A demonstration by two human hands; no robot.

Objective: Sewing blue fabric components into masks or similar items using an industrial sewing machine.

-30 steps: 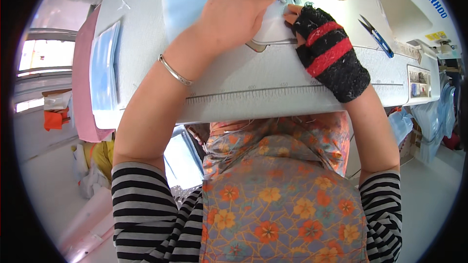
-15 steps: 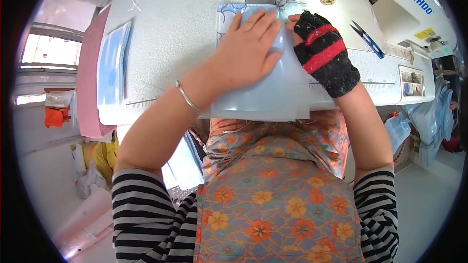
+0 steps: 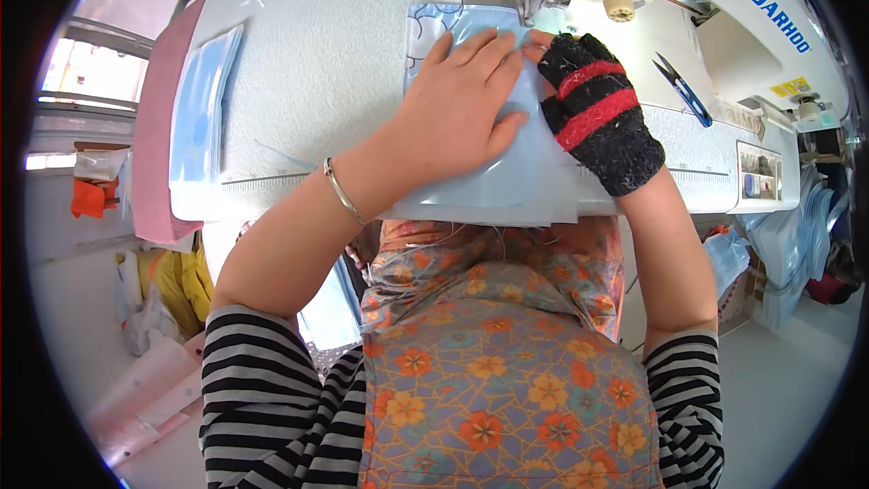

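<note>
My bare left hand (image 3: 466,109) lies flat on a pale blue, see-through plastic sheet (image 3: 489,195), its fingers pointing toward the sewing machine. A white panel with dark blue curved lines shows at the sheet's far left corner. At the sheet's right edge, my right hand (image 3: 597,109), in a black fingerless glove with red stripes, has its bare fingertips bent in around the plastic. Just beyond those fingertips, the presser foot (image 3: 528,7) stands at the sheet's far edge. The sheet's near edge hangs slightly over the table front.
Blue thread snips (image 3: 683,91) lie right of my glove, near a small parts tray (image 3: 759,172) set in the table (image 3: 317,63). A stack of blue plastic pieces (image 3: 206,109) lies at the left. More blue pieces (image 3: 792,235) hang at the right.
The whole view has tilted slightly. My right fingertips sit a little closer to my left hand. My left hand stays flat on the sheet, which has barely shifted.
</note>
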